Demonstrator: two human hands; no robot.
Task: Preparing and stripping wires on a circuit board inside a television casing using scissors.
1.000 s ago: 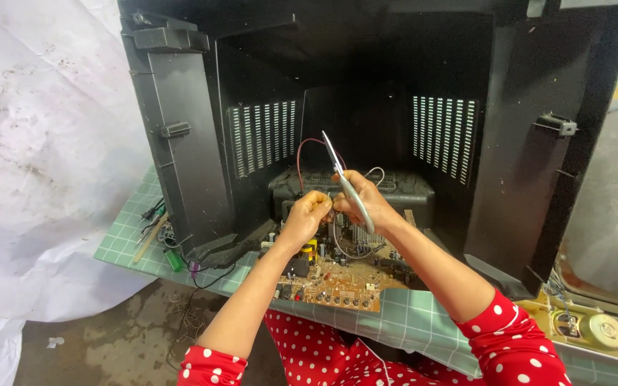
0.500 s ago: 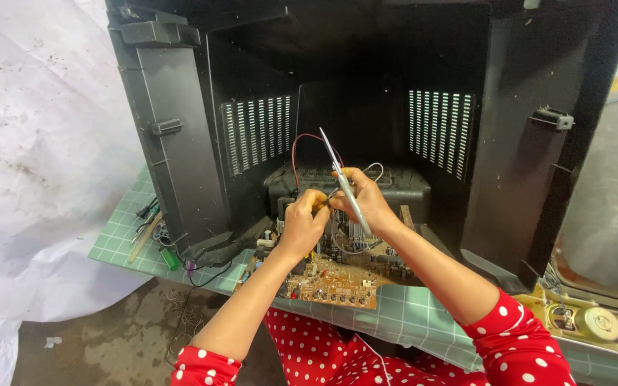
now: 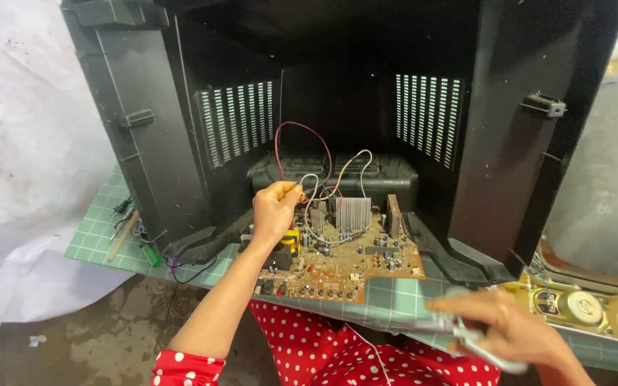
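Hands first, since they're closest to the camera. Right hand (image 3: 516, 332) sits at the lower right of the frame, closed around a slim pale tool (image 3: 491, 357). It's all motion blur, so I can't tell what kind of tool it is or how the tip points. It's well apart from the circuit board (image 3: 345, 261), out over the edge of the green grid mat (image 3: 388, 297), with red polka-dot cloth (image 3: 337, 350) below.

Left hand (image 3: 275, 207) is up at centre frame, fingers pinched narrow on the lower end of a red wire (image 3: 302, 129), right by the board's left rear corner. The wire loops up and over toward the finned metal heat sink (image 3: 352, 212), with a couple of pale wires tangled beside it.

The board itself lies flat, half out of the open black TV casing (image 3: 509, 143), its front edge on the mat.

My read: this is the hold-the-lead part of the job, one hand keeping the wire in place while the tool is off the board. Whatever comes next calls for the pinch to stay steady and the tool tip to reach that crowded corner without snagging the other wires.

Further out: a small green lighter-like thing (image 3: 150, 254) at left on the mat, a round speaker (image 3: 579, 306) at right, a white sheet (image 3: 23, 143) at upper left.
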